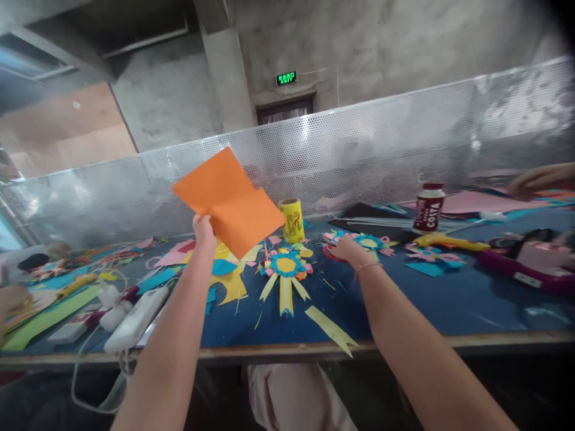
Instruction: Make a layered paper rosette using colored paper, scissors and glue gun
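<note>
My left hand (204, 230) is raised above the blue table (426, 299) and pinches the lower edge of an orange paper sheet (229, 200), held tilted in the air. My right hand (348, 248) reaches forward and rests on the table, fingers curled round something red that I cannot make out, next to a pink and blue paper flower (371, 242). Between my arms lies a paper rosette (286, 266) with a yellow centre, blue ring and yellow ribbon tails.
A yellow roll (291, 220) stands behind the rosette. A dark Costa bottle (428, 208), a yellow glue gun (444, 242) and a pink tray (521, 266) lie right. A white power strip (135, 320) and paper scraps lie left. Other people's hands show at both edges. A perforated metal screen (359, 155) backs the table.
</note>
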Tool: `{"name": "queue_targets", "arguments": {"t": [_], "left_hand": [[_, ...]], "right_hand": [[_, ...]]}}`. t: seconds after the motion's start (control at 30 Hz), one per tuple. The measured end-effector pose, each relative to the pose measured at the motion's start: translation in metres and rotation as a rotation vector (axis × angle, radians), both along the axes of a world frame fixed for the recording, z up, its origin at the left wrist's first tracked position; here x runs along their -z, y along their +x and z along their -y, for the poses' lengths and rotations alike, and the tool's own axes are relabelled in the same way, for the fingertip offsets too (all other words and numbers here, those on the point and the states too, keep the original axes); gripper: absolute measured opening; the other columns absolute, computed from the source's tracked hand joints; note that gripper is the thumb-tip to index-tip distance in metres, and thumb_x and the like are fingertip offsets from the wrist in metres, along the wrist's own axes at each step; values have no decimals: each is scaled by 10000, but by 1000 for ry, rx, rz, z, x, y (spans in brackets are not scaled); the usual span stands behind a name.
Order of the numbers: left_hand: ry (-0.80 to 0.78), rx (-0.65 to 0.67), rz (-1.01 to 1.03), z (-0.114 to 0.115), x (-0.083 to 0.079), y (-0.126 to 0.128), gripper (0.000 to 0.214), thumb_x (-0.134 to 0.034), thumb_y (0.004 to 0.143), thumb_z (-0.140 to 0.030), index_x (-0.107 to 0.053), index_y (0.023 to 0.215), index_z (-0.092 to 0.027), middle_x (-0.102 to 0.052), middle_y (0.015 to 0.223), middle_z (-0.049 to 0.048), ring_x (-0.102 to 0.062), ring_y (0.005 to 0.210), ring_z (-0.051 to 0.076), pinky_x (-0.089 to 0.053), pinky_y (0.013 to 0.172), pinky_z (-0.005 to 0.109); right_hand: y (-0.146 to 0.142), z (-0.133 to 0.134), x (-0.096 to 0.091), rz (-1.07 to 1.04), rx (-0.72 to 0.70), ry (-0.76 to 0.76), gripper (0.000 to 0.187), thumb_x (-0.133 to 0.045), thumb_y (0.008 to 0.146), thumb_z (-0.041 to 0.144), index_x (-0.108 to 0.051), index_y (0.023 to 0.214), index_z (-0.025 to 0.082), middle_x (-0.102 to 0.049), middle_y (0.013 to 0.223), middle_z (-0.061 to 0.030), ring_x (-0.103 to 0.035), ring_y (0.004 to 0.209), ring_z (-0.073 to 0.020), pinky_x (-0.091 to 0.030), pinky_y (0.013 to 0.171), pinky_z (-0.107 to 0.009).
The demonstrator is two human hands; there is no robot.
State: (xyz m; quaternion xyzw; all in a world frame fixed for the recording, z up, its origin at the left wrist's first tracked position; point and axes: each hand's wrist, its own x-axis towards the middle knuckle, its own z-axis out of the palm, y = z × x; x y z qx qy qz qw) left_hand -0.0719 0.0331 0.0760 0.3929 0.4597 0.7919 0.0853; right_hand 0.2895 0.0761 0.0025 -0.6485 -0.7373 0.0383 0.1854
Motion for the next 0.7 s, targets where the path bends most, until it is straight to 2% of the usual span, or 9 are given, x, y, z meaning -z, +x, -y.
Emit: {"name": "queue_targets", "arguments": {"t": [0.07,0.13,0.23,0.3,0.37,0.43,0.57,0.7], "left_hand": [[38,-29,74,6,18,14,387,-400,752,-195,-528,1116,-205,-647,1127,88,-639,1011,198,-526,788,305],[19,-19,55,11,36,27,419,-383,744,-179,-517,1139,-221,-636,1170,79,-620,1071,189,-521,825,297],[-15,59,97,15,53,41,360,-404,725,-169,-536,1057,-210,-649,1145,80,-633,1041,187,-520,848,302],[-32,115,94,17,57,45,325,-425,723,-173,-544,1022,-210,-658,1125,72,-639,1025,190,-521,859,311],[-65,156,70,19,58,46,287,-454,720,-180,-558,986,-209,-669,1093,65,-641,1020,198,-519,870,321],[-102,184,43,22,57,47,253,-480,720,-188,-571,955,-210,-678,1063,59,-642,1018,212,-522,870,335],[-108,268,-17,30,55,51,261,-496,741,-201,-581,987,-225,-676,1105,50,-638,1045,230,-537,848,349],[-108,368,33,35,53,54,304,-546,754,-236,-576,1056,-223,-673,1133,64,-637,1063,230,-546,840,345]], "right_hand": [[-2,-1,-5,-81,86,14,509,-506,850,405,-555,1169,12,-665,934,-252,-650,951,-322,-474,779,-356],[-6,-1,-11,-302,97,84,559,-491,858,454,-475,1237,44,-661,942,-207,-653,907,-283,-482,745,-334],[-19,3,-18,-842,-108,150,517,-547,796,542,-464,1171,197,-637,844,-48,-631,716,-182,-493,650,-290],[-31,9,-19,-1147,-263,79,485,-569,736,610,-464,1030,239,-570,724,26,-571,578,-133,-485,572,-270],[-43,17,-17,-1338,-376,20,477,-630,671,617,-428,902,252,-528,689,53,-547,563,-111,-470,544,-244],[-53,24,-15,-1410,-461,-25,493,-702,615,564,-393,840,252,-509,673,68,-539,574,-102,-445,523,-221],[-62,28,-7,-1363,-530,-126,546,-796,495,373,-375,817,241,-485,664,92,-505,558,-84,-419,520,-213],[-63,25,-3,-1253,-507,-51,526,-765,499,350,-357,811,234,-485,704,94,-510,587,-79,-449,580,-233]]}}
